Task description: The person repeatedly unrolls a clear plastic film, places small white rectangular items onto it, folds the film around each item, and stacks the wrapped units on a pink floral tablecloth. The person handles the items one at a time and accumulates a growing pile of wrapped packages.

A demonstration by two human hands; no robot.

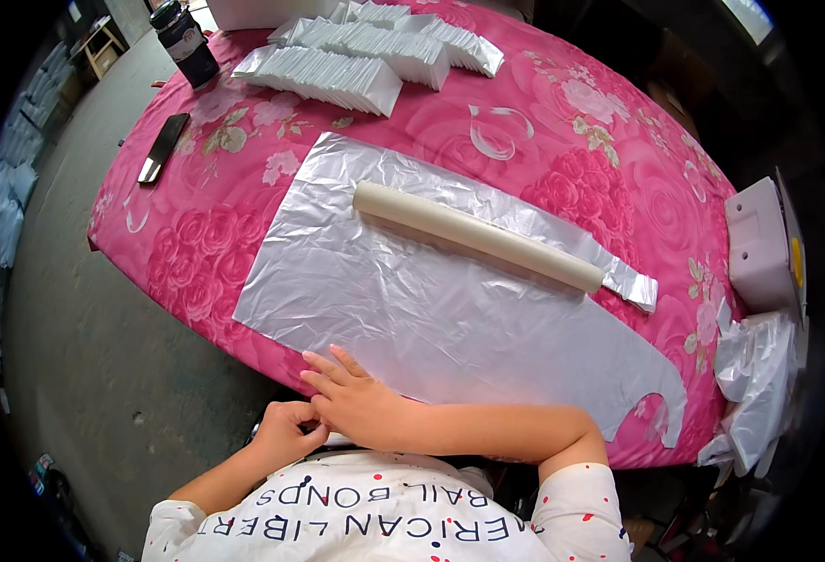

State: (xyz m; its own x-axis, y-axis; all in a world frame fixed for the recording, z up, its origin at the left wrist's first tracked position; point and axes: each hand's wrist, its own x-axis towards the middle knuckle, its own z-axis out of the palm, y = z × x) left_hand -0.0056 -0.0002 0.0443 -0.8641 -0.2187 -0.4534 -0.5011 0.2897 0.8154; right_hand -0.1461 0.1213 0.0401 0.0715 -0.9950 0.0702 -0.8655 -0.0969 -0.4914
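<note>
A thin, shiny whitish plastic sheet (403, 328) lies spread over the table, creased toward its far side, with a curved cutout at its right end. Across its far half rests a long cream tube (478, 237), slanting down to the right. At the table's near edge, my right hand (352, 398) lies on the sheet's near border with its fingers stretched out. Just below and left of it, touching or almost touching, my left hand (286, 434) is closed in a pinch. What its fingertips hold, if anything, is hidden.
A pink floral tablecloth (197, 253) covers the table. At the back are rows of folded white plastic packets (338, 75) and a dark bottle (186, 47). A phone (162, 150) lies at the left. A white box (759, 244) and crumpled plastic bags (759, 365) are at the right edge.
</note>
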